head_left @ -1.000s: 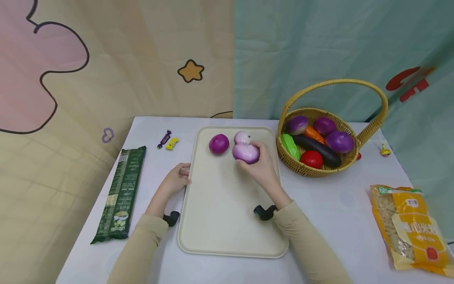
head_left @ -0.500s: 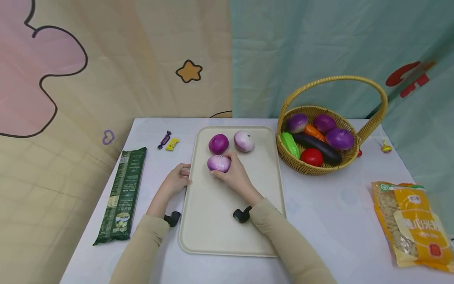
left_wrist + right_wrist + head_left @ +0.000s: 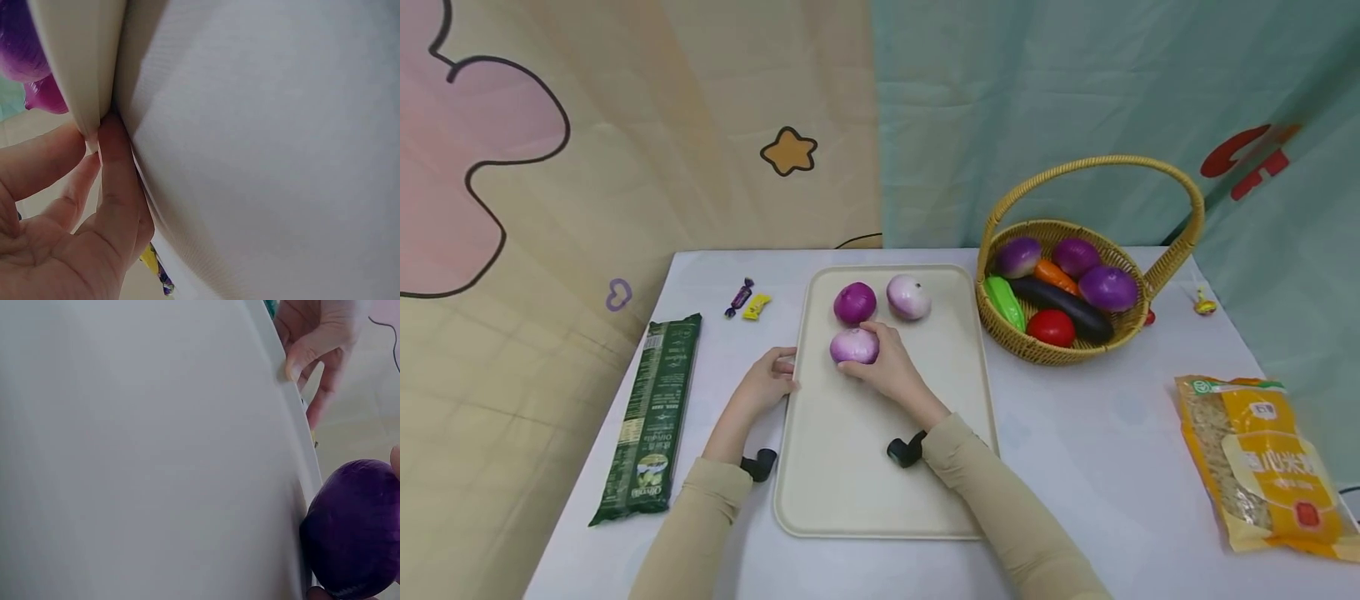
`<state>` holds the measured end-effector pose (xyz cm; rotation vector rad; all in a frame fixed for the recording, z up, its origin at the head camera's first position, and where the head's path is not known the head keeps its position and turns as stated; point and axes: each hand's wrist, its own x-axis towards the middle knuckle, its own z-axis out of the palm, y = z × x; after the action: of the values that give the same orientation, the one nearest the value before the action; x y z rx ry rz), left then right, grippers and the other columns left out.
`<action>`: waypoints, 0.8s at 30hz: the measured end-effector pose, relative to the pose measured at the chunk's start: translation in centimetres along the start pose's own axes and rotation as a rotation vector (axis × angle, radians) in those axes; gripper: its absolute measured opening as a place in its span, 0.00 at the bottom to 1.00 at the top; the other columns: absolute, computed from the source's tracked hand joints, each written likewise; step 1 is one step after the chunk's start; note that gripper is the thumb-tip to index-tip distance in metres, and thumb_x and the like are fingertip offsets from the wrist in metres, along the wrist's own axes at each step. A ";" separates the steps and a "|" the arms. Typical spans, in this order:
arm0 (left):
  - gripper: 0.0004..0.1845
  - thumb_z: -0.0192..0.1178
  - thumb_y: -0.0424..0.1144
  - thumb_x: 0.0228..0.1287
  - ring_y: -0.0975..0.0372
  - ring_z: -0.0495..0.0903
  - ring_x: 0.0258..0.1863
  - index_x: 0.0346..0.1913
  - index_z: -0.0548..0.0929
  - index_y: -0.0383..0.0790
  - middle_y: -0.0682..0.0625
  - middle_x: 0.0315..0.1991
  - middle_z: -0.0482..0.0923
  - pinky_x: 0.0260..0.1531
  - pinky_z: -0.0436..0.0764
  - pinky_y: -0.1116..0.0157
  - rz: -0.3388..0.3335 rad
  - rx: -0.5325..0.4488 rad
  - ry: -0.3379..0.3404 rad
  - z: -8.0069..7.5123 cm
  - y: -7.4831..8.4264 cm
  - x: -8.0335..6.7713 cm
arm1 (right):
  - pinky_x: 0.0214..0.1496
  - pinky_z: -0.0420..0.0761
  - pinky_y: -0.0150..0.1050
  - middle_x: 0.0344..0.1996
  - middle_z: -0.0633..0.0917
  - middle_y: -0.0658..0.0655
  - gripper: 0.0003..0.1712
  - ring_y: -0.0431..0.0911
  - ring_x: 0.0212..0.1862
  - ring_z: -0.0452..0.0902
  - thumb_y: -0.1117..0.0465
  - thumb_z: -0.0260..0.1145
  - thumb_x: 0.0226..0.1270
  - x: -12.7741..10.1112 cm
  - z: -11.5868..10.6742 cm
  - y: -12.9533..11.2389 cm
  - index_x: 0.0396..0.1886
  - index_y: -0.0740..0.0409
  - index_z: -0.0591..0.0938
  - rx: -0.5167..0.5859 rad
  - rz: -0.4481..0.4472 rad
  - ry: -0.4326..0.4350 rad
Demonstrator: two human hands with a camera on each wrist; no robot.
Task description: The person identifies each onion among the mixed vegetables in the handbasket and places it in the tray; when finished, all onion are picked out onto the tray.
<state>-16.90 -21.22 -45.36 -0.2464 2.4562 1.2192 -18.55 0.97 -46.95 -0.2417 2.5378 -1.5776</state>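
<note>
My right hand grips a purple-and-white onion from its right side, low over the upper left part of a cream tray. In the right wrist view this onion looks dark purple and appears to meet the tray, with only bits of the fingers showing. A deep magenta onion sits just behind it, and a paler onion lies to the right of that one. At the tray's left edge my left hand pinches the rim between thumb and fingers, as the left wrist view shows.
A wicker basket with toy-like vegetables stands right of the tray. Further right lies a yellow food bag. A long green packet and two wrapped candies, one purple and one yellow, are on the left.
My right hand has carried the onion left and nearer, from beside the pale onion to in front of the magenta one. My left hand stays on the tray's edge. The head view has shifted slightly.
</note>
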 end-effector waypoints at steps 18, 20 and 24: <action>0.32 0.58 0.28 0.65 0.46 0.77 0.54 0.72 0.64 0.37 0.33 0.57 0.74 0.54 0.77 0.53 0.008 -0.013 -0.010 -0.1 -0.3 0.1 | 0.71 0.68 0.52 0.66 0.74 0.62 0.32 0.56 0.70 0.66 0.57 0.70 0.63 -2.4 -8.7 -1.7 0.65 0.63 0.73 0.166 -0.003 0.092; 0.32 0.57 0.28 0.65 0.46 0.77 0.54 0.72 0.65 0.37 0.33 0.57 0.74 0.54 0.77 0.53 0.009 -0.018 -0.010 -0.1 -0.2 0.1 | 0.70 0.69 0.51 0.64 0.76 0.63 0.29 0.56 0.68 0.68 0.57 0.68 0.65 -3.0 -11.2 -1.5 0.63 0.63 0.74 0.175 -0.003 0.139; 0.31 0.58 0.27 0.64 0.46 0.78 0.53 0.71 0.65 0.36 0.32 0.55 0.75 0.52 0.78 0.54 0.026 -0.027 -0.009 -0.2 -0.2 -0.1 | 0.66 0.74 0.40 0.61 0.79 0.62 0.27 0.52 0.64 0.72 0.54 0.67 0.68 -4.2 -16.0 -0.7 0.61 0.62 0.76 0.134 0.032 0.269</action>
<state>-16.81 -21.53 -45.32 -0.2169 2.4443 1.2620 -17.70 15.54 -39.19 0.0295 2.5937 -1.8715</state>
